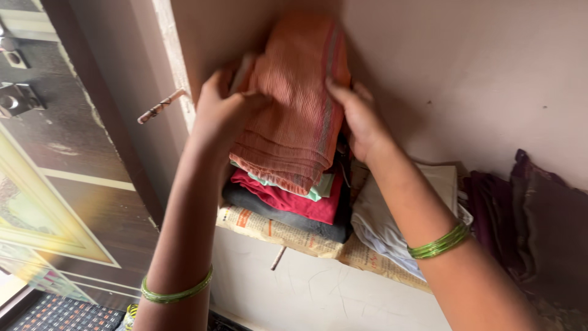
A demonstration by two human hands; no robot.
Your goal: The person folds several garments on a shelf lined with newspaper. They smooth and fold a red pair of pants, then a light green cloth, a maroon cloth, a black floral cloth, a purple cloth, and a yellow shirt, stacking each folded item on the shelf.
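While atop the clothes stack [288, 202], orange folded cloth [297, 98] clamped between left grip [223, 113] and right grip [361, 119].

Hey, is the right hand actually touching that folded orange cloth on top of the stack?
Touching. The head view shows the right hand pressed against the side edge of the folded orange cloth, fingers lying on the fabric with no gap showing.

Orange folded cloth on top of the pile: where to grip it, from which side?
Grip the orange cloth by its two long side edges, one from each side, as the left hand and right hand do. It is a floppy folded bundle on a stack of clothes; one-sided grips would probably unfold it.
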